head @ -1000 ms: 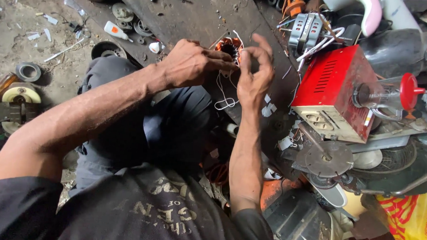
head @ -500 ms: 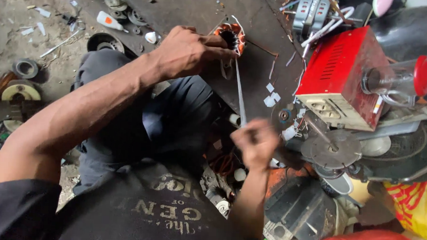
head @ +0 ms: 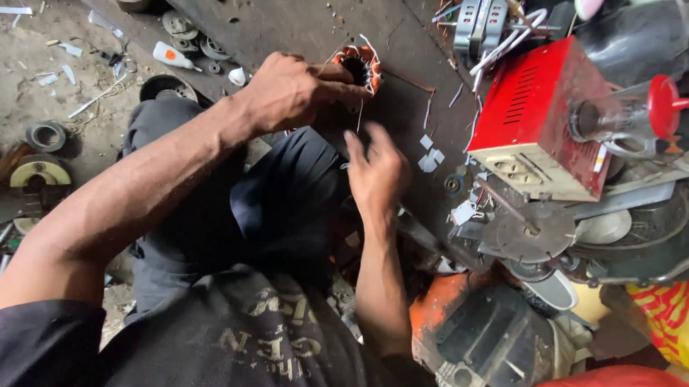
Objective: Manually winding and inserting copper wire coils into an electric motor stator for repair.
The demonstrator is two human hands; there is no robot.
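Hands at a small orange-wound motor stator on a dark metal workbench.

Head view: the left hand (head: 291, 90) grasps the round copper-coiled stator (head: 359, 66) on the dark bench (head: 290, 21), its bore facing up toward the camera, axis roughly vertical. The right hand (head: 376, 172) hovers just below, fingers loosely spread, holding nothing. A red metal box (head: 530, 112) sits to the right.

**Dark bench and littered floor**

A dark, grimy workbench (head: 290, 21) is carrying a copper-wound stator (head: 358, 66), small white paper scraps (head: 430, 155) and a red metal box (head: 533, 120). Beside it, a dusty floor (head: 25, 63) is holding rings (head: 45, 135), discs (head: 178, 24) and a small white bottle (head: 172, 54).
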